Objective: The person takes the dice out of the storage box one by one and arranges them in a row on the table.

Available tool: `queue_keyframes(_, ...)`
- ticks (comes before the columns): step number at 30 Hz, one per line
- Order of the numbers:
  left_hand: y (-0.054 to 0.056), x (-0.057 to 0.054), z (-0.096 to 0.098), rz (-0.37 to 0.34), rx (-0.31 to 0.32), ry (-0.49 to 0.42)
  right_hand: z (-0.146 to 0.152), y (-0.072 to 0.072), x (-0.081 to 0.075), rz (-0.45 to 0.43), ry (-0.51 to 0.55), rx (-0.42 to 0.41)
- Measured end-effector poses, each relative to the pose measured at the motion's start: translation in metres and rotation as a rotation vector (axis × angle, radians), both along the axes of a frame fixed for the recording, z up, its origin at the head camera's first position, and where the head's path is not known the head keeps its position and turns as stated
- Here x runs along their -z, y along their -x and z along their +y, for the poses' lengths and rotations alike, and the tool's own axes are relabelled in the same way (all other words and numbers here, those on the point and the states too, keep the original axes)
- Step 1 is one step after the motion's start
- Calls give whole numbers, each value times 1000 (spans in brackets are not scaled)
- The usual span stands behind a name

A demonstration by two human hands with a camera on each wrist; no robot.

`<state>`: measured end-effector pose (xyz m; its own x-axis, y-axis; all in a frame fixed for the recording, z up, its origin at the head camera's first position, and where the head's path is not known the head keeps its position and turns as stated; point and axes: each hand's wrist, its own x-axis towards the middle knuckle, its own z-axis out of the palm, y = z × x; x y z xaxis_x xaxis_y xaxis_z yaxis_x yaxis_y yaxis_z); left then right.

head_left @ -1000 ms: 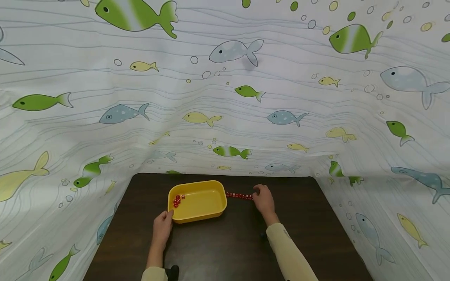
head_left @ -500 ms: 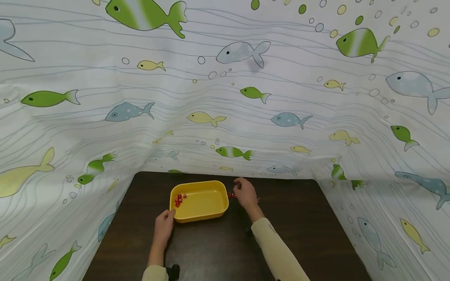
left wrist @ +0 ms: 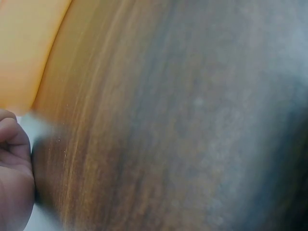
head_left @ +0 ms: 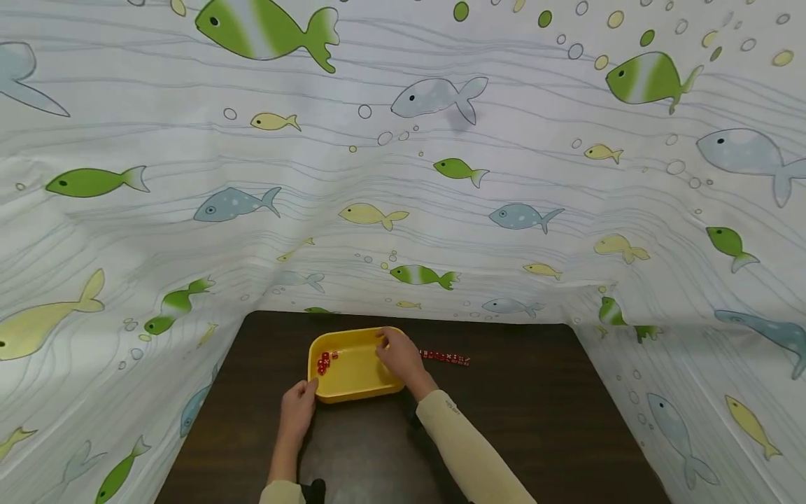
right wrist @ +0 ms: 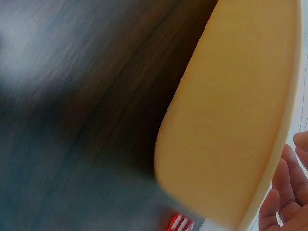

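Note:
A yellow tray (head_left: 352,383) lies on the dark table, with several red dice (head_left: 324,362) grouped at its left end. My left hand (head_left: 297,409) grips the tray's front left corner between thumb and fingers. Over the tray's right end is my right hand (head_left: 399,357), its fingers bent above the inside. In the right wrist view the right hand's fingers (right wrist: 284,185) show beyond the tray's rim; their tips are partly out of frame, and I cannot tell whether they hold a die. To the right of the tray runs a row of red dice (head_left: 446,358).
The dark wooden table (head_left: 535,420) extends around the tray on all sides. Behind and beside it hangs a white curtain (head_left: 352,168) printed with fish. A small black object (head_left: 315,490) sits by the left wrist.
My right hand has moved left from the right end of the dice row, past the tray's right rim, to above the tray. The left hand stays at the tray's corner.

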<state>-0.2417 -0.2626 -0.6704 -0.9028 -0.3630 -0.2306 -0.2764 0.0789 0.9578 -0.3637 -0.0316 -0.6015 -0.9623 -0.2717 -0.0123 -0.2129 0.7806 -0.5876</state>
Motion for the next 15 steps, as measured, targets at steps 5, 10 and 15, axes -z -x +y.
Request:
queue_keyframes(5, -3, -1, 4, -13, 9, -20, -17, -5, 5, -65, 14, -25)
queue_keyframes(10, -3, -1, 4, 1, -10, -19, -36, -10, 9, -117, 35, -80)
queue_keyframes(15, -1, -3, 0, -9, -6, -28, -54, -8, 13, -144, 25, -105)
